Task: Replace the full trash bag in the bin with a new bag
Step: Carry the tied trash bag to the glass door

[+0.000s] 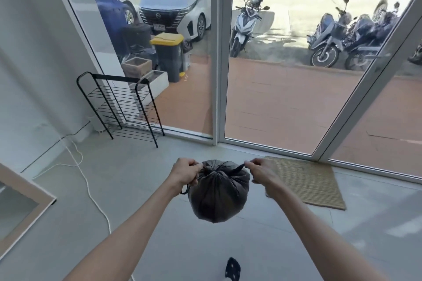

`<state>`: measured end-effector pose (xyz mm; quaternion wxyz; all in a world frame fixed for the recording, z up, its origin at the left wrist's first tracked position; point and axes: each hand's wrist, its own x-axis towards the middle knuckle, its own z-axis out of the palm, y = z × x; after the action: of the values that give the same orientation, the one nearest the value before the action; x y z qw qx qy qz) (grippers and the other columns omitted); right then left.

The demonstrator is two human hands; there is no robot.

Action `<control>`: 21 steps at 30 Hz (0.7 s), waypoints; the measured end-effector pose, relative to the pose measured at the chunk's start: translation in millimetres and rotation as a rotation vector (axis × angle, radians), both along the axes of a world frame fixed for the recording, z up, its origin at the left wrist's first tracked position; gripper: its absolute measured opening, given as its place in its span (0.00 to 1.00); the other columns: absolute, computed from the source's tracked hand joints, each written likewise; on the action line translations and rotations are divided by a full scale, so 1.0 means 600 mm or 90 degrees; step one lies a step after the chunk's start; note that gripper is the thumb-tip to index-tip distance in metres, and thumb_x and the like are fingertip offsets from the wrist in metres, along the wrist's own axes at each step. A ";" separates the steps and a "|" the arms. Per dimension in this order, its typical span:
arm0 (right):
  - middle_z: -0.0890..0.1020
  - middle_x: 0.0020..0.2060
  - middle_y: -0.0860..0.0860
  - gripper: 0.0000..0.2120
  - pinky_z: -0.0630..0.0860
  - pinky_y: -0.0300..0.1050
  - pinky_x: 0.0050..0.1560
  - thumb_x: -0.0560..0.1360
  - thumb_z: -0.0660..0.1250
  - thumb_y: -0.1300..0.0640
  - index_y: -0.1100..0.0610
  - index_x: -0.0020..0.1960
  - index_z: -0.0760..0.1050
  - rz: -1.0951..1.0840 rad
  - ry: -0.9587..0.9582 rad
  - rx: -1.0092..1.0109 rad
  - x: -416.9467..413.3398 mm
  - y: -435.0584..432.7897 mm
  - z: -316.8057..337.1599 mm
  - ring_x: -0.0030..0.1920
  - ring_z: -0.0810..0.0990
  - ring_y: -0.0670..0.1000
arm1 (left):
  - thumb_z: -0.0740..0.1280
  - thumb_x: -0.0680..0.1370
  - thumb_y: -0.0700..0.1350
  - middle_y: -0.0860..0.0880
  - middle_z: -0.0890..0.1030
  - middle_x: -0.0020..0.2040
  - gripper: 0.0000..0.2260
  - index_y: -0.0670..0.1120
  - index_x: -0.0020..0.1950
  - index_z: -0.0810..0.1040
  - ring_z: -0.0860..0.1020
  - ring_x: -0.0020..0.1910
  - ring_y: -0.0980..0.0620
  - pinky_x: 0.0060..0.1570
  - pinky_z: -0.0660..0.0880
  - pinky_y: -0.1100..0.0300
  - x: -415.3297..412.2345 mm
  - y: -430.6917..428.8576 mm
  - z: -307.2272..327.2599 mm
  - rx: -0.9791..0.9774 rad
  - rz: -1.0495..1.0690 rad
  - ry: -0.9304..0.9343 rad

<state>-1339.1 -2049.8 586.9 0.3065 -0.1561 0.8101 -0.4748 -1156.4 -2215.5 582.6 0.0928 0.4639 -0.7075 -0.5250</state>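
A full black trash bag (pixel 218 194) hangs above the grey floor in front of me, its neck gathered at the top. My left hand (pixel 186 172) grips one tie end on the bag's left side, with a loop of the tie hanging below the fist. My right hand (pixel 262 172) pinches the other tie end on the right. Both ends are pulled outward from the knot. No indoor bin or new bag is in view.
A black wire shoe rack (pixel 123 107) stands by the left wall near the glass doors (pixel 218 75). A woven doormat (pixel 308 183) lies to the right. A white cable (pixel 91 196) runs across the floor. A wood-framed panel (pixel 22 205) sits at the left edge. My foot (pixel 232 269) is below.
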 end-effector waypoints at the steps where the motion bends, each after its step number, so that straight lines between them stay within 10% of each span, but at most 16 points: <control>1: 0.79 0.30 0.51 0.10 0.78 0.47 0.36 0.76 0.71 0.55 0.62 0.42 0.83 0.007 -0.004 -0.003 -0.018 -0.026 -0.009 0.32 0.77 0.49 | 0.68 0.80 0.42 0.46 0.77 0.29 0.09 0.40 0.41 0.80 0.75 0.21 0.51 0.35 0.78 0.54 -0.016 -0.021 -0.010 0.009 -0.002 -0.002; 21: 0.77 0.28 0.50 0.08 0.77 0.45 0.35 0.75 0.69 0.58 0.63 0.42 0.82 0.013 -0.137 0.111 -0.282 -0.450 -0.144 0.29 0.74 0.49 | 0.65 0.81 0.39 0.45 0.74 0.29 0.10 0.39 0.40 0.77 0.73 0.23 0.49 0.31 0.77 0.56 -0.278 -0.420 -0.170 0.160 0.090 -0.051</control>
<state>-1508.1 -2319.9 500.5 0.4088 -0.0850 0.8092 -0.4133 -1323.2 -2467.6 480.5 0.0428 0.5413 -0.6047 -0.5826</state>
